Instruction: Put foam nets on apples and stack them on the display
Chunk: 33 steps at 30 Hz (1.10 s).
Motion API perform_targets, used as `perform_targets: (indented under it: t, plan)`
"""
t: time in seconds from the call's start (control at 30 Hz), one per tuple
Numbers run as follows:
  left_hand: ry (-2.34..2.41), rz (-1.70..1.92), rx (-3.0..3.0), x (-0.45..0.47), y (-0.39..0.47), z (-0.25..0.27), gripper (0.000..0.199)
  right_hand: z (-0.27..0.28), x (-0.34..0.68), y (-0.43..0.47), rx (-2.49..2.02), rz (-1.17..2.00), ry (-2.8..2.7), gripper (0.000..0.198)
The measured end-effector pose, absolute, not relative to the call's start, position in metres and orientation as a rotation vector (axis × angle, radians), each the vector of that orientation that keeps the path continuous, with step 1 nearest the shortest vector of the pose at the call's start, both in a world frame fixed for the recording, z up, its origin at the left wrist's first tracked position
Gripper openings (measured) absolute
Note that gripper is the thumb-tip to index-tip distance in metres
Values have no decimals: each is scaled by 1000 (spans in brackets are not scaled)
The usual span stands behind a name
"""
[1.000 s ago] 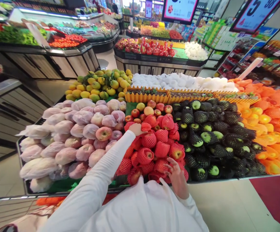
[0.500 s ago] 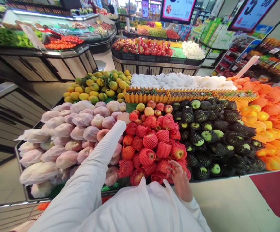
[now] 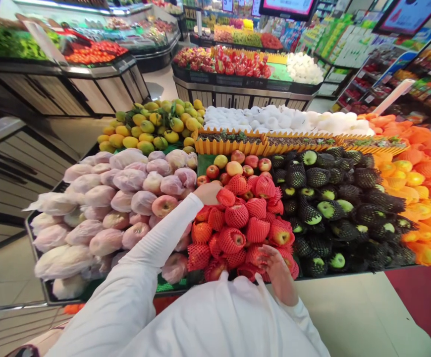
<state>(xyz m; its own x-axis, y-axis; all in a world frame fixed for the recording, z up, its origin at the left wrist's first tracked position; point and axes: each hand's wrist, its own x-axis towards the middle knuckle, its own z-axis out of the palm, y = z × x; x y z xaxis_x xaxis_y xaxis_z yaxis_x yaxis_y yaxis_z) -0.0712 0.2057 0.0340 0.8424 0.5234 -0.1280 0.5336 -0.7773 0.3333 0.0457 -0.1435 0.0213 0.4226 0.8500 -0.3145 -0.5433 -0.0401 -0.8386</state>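
Observation:
My left hand [image 3: 209, 193] reaches over the display and is closed on an apple in a red foam net [image 3: 226, 197], just above the left side of the pile. The hand itself hides part of its fingers. Below and around it lie more apples in red nets [image 3: 237, 216]. At the back of this section sit several bare apples [image 3: 234, 168]. My right hand [image 3: 280, 275] hovers over the front right of the pile, fingers loosely spread and holding nothing. Its fingertips are close to the netted apples; whether they touch cannot be made out.
Plastic-wrapped round fruit [image 3: 106, 243] fills the left section. Green fruit in black nets [image 3: 327, 208] lies to the right, with orange-wrapped fruit [image 3: 427, 213] beyond. A low yellow fence [image 3: 230, 146] edges the back. A metal cart [image 3: 11, 322] stands at lower left.
My left hand has moved right and nearer to me, carrying the netted apple from the bare apples to over the red-netted pile. My right hand has hardly moved. The view has shifted slightly.

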Motion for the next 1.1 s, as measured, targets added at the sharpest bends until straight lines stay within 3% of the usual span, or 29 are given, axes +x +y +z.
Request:
perform_targets:
  t: [0.23, 0.57, 0.87, 1.1]
  plan:
    - [865, -195, 2761, -61, 178, 4, 52, 30, 42, -121, -1132, 1218, -454, 52]
    - [986, -385, 2709, -34, 171, 11, 25, 31, 42, -124, -1142, 1212, -505, 48]
    - [1022, -284, 2715, -35, 170, 3, 35, 30, 34, -132, -1110, 1205, -486, 47]
    - [923, -186, 2672, -49, 187, 7, 57, 35, 30, -139, -1098, 1203, -529, 49]
